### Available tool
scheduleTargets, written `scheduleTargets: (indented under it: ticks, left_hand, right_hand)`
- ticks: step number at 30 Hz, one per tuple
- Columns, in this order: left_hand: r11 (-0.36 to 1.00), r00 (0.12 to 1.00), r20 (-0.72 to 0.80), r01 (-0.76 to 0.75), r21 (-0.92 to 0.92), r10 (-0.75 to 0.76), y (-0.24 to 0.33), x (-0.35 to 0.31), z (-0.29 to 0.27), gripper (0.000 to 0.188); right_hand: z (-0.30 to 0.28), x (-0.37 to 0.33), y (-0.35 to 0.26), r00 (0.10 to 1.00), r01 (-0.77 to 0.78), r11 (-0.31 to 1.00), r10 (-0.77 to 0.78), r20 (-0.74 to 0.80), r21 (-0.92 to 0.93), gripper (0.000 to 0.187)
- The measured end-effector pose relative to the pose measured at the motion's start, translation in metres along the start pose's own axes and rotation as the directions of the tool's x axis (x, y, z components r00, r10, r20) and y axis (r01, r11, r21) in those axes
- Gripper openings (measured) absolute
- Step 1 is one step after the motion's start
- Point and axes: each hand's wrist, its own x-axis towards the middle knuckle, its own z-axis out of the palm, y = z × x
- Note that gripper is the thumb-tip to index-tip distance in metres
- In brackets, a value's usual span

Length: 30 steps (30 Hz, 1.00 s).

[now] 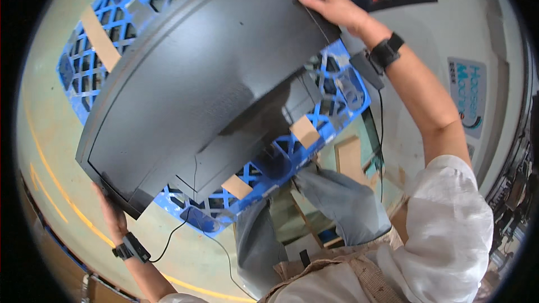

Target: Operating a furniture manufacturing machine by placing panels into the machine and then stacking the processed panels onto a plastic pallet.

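Observation:
A large, dark grey, smooth panel (185,84) with one long curved edge and a cut-out on the near side spans the middle of the view, tilted across it. At its far right end, my right hand (337,11) grips the edge, thumb on the top face and the other fingers hidden. My left hand (112,216) holds the near left corner from the outside, its fingers partly hidden beneath. Below the panel stands a blue plastic pallet (351,92) with a lattice deck. I cannot tell whether the panel touches it.
Cardboard strips lie across the pallet, including a far strip (101,39) and a near piece (305,131). A pale machine housing (415,151) rises at right. Black cables hang from both wrist devices. Yellow lines (64,196) mark the floor at left; wooden boards lie by my legs.

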Motion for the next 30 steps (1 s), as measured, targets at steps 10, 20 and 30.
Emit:
scheduleTargets:
  ticks: [10, 20, 30]
  left_hand:
    - [0.88, 0.982, 0.122, 0.182, -0.44, -0.142, -0.037, -0.078, 0.061, 0.09]
    - [0.922, 0.998, -0.054, 0.016, -0.386, -0.04, -0.034, -0.073, 0.073, 0.086]
    - [0.92, 0.997, 0.039, 0.074, -0.384, -0.063, -0.034, -0.061, 0.05, 0.091]
  right_hand:
    - [0.06, -0.022, 0.131, 0.921, 0.384, 0.908, -0.388, 0.004, -0.166, 0.042]
    - [0.053, -0.004, 0.099, 0.876, 0.407, 0.826, -0.474, -0.091, -0.391, 0.041]
    - [0.051, 0.006, 0.088, 0.836, 0.38, 0.723, -0.536, -0.122, -0.577, 0.034]
